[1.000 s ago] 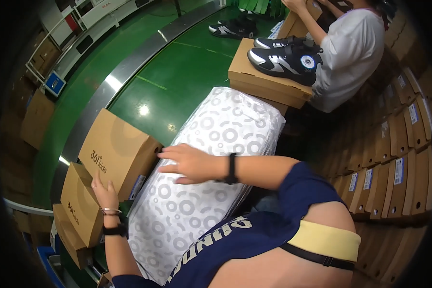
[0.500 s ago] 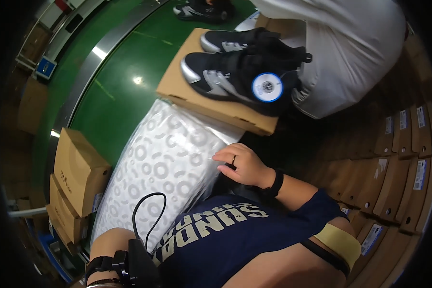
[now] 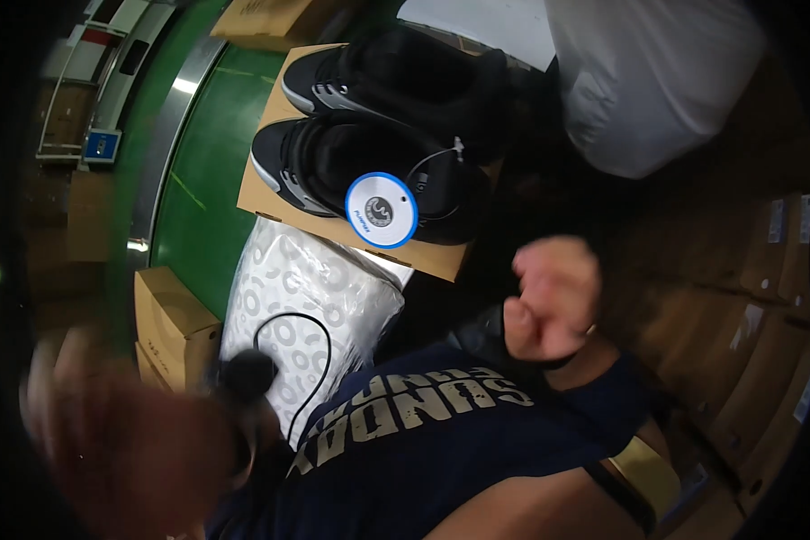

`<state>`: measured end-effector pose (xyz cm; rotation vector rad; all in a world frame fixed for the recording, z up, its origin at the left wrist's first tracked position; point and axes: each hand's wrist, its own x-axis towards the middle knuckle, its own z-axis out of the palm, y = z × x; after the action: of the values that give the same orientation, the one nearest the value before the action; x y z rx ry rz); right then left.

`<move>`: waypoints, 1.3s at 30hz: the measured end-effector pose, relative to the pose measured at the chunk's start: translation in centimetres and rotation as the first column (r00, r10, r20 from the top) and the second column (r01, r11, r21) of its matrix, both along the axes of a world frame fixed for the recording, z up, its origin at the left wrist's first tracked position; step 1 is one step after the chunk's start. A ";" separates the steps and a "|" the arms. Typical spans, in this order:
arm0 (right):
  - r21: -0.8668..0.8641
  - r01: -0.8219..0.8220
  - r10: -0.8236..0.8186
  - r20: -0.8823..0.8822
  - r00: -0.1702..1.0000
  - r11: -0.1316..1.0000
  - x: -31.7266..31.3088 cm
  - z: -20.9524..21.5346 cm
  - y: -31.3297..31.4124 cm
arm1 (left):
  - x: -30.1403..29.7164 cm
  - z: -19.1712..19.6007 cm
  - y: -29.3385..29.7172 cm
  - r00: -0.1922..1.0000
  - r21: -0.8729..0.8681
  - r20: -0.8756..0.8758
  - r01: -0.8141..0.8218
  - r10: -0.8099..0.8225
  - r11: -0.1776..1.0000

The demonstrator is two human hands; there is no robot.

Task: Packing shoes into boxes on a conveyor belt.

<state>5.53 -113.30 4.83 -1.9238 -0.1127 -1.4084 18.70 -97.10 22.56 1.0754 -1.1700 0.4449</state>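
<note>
Head view: right hand (image 3: 553,301), center-right of frame, curled to a loose fist, grip pressed together w/ nothing in it, hanging just below the cardboard shoebox (image 3: 360,236). Pair of black sneakers (image 3: 378,135) w/ a round blue-white tag (image 3: 382,211) sits on that box, top center. Left hand (image 3: 126,441), lower left, blurred, grip can't tell. White patterned bag (image 3: 306,306) lies between the hands, black cord (image 3: 319,360) over it.

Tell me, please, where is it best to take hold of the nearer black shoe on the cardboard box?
Probably at the open collar of the nearer black shoe, coming from above: the opening faces up and offers an edge to pinch. Avoid the round blue-and-white tag hanging on its thin string. The shoe lies flat on the cardboard box.
</note>
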 end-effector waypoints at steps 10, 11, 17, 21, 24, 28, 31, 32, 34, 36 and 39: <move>0.122 0.038 -0.013 -0.204 0.979 0.992 5.7 -0.1 -1.4 | 5.3 -9.9 -6.3 0.855 0.867 -0.036 -0.231 0.517 0.443; 0.125 0.037 -0.011 -0.200 0.980 0.991 5.7 -0.2 -1.4 | 5.6 -9.8 -6.1 0.855 0.867 -0.032 -0.234 0.518 0.440; 0.134 0.021 0.004 -0.189 0.982 0.991 5.7 -0.2 -0.8 | 5.8 -10.1 -4.7 0.881 0.832 -0.162 -0.120 0.444 0.542; 0.146 0.000 0.030 -0.204 0.979 0.989 5.4 -0.3 -0.8 | 5.3 -11.4 -2.3 0.933 0.839 -0.124 -0.083 0.338 0.538; 0.149 0.005 0.027 -0.212 0.977 0.989 5.6 -0.1 -0.3 | 4.6 -12.9 -0.3 0.955 0.870 0.150 -0.249 0.254 0.425; 0.163 -0.045 0.073 -0.166 0.983 0.986 5.9 -0.7 -0.4 | 3.5 -15.3 0.9 0.957 0.844 0.196 -0.276 0.213 0.459; 0.164 -0.071 0.098 -0.164 0.981 0.984 6.1 -1.6 -0.6 | 3.7 -15.6 1.8 0.959 0.848 0.227 -0.281 0.173 0.450; 0.165 -0.080 0.109 -0.173 0.979 0.983 6.2 -1.7 -0.6 | 3.9 -15.4 2.1 0.956 0.847 0.223 -0.286 0.190 0.448; 0.153 -0.101 0.125 -0.158 0.979 0.983 6.5 -1.8 -0.7 | 4.8 -15.0 2.9 0.960 0.864 0.227 -0.276 0.163 0.422; 0.140 -0.118 0.138 -0.142 0.980 0.983 6.7 -2.1 -0.8 | 5.5 -15.7 3.3 0.912 0.811 0.081 -0.294 0.402 0.505; 0.156 -0.116 0.138 -0.139 0.981 0.981 6.6 -2.8 -0.6 | 7.8 -15.3 3.3 0.839 0.818 0.110 -0.381 0.532 0.431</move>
<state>12.15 -113.93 2.08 -1.8584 -0.0579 -1.1518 26.55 -93.80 7.29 2.2694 -0.8941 0.1876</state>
